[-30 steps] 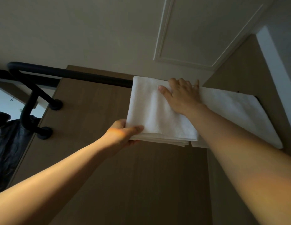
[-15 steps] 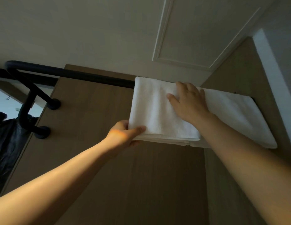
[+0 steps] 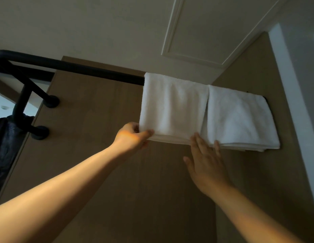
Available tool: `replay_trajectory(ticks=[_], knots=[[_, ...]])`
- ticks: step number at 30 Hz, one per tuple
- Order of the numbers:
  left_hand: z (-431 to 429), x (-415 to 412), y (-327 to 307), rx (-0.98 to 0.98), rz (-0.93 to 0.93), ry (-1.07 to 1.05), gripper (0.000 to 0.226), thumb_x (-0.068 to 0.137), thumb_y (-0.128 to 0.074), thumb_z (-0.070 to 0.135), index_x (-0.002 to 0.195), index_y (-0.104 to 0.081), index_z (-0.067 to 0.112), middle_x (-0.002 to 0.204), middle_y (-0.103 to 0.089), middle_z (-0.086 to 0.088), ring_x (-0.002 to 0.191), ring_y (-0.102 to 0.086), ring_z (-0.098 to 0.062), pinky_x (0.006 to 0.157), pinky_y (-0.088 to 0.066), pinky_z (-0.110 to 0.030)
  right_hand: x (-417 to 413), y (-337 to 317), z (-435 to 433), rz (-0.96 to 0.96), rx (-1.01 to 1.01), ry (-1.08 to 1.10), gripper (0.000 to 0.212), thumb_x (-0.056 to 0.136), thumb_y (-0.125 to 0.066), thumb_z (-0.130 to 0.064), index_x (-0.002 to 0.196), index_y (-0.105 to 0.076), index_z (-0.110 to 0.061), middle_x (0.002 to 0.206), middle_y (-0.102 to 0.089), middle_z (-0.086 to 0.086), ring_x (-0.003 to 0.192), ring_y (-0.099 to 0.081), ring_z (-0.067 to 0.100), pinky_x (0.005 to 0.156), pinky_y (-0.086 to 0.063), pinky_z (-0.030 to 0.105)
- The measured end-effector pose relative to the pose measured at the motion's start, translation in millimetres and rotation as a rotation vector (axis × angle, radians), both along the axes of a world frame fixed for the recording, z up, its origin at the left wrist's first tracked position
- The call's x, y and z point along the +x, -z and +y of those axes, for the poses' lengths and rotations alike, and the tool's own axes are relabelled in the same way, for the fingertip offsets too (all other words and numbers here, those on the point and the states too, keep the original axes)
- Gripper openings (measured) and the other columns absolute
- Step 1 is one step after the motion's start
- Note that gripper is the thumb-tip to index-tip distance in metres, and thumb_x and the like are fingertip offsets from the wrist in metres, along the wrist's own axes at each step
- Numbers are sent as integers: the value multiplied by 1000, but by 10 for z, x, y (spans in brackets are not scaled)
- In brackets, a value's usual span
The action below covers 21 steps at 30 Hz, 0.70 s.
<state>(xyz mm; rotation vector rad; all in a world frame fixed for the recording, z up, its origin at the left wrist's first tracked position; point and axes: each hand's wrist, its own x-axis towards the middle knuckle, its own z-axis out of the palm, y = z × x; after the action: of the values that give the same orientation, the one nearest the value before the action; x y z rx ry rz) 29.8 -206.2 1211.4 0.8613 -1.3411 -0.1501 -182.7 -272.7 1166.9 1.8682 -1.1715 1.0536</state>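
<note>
Two folded white towels hang side by side over a black rail (image 3: 93,71) high on a wood-panelled wall. My left hand (image 3: 133,135) pinches the lower left corner of the left towel (image 3: 173,106) between thumb and fingers. With its fingers straight, my right hand (image 3: 206,162) is below the towels, and its fingertips reach the bottom edges where the left towel meets the right towel (image 3: 238,118). The rail's right part is hidden under the towels.
The black rail bends at the far left into two wall mounts (image 3: 39,132). A dark garment (image 3: 5,142) hangs at the left edge. A white ceiling panel (image 3: 214,27) is overhead, and a white door frame (image 3: 293,111) runs down the right side.
My right hand slid off the face of the left towel and dropped to the bottom edges. My left hand kept its pinch on the corner.
</note>
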Motion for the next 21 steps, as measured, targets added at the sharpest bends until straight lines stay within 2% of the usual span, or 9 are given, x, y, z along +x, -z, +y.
replay_trajectory(ticks=[3,5,8,10,14,18,21], knots=[[16,46,148,48,-76,-58,39,77,-76,37,101,-65,9,79,-69,-4,70,-65,-17,80,-59,-45,-8,145,103,6,37,-28,62,103,-25,-45,156,-10,-16,164,-6,0,150,-5,15,123,-1,40],[40,63,316,116,-198,-152,47,73,-78,45,106,-63,15,90,-70,0,80,-68,-16,81,-58,-39,-13,283,162,-9,78,-78,58,103,-32,-43,154,-22,-18,161,-21,0,147,-18,16,120,-13,32],[78,63,641,146,-441,-331,49,75,-75,42,114,-60,17,100,-67,4,91,-64,-11,79,-51,-25,-27,542,223,-48,186,-124,55,101,-36,-45,151,-31,-24,158,-28,-3,144,-28,16,115,-25,28],[114,43,906,139,-515,-342,43,78,-74,37,112,-61,14,98,-67,5,89,-64,-10,82,-52,-28,-54,734,249,-52,228,-135,51,100,-39,-45,147,-38,-25,154,-35,-2,141,-34,17,112,-29,28],[225,-15,1487,195,-582,-346,36,81,-71,36,111,-59,20,101,-64,6,90,-63,-7,86,-52,-29,-100,1131,312,-18,249,-210,41,97,-48,-41,132,-55,-21,129,-55,-1,120,-52,18,103,-39,29],[361,-104,2062,251,-609,-385,34,83,-69,37,112,-56,24,104,-61,9,91,-59,-4,85,-51,-26,-147,1549,366,38,320,-281,39,96,-51,-40,130,-55,-22,124,-56,-3,116,-54,17,95,-41,27],[472,-177,2502,316,-654,-438,36,84,-67,41,114,-55,26,107,-59,11,93,-57,-4,83,-50,-25,-196,1921,384,118,406,-350,40,96,-52,-41,132,-53,-24,124,-56,-6,117,-53,15,96,-41,27]])
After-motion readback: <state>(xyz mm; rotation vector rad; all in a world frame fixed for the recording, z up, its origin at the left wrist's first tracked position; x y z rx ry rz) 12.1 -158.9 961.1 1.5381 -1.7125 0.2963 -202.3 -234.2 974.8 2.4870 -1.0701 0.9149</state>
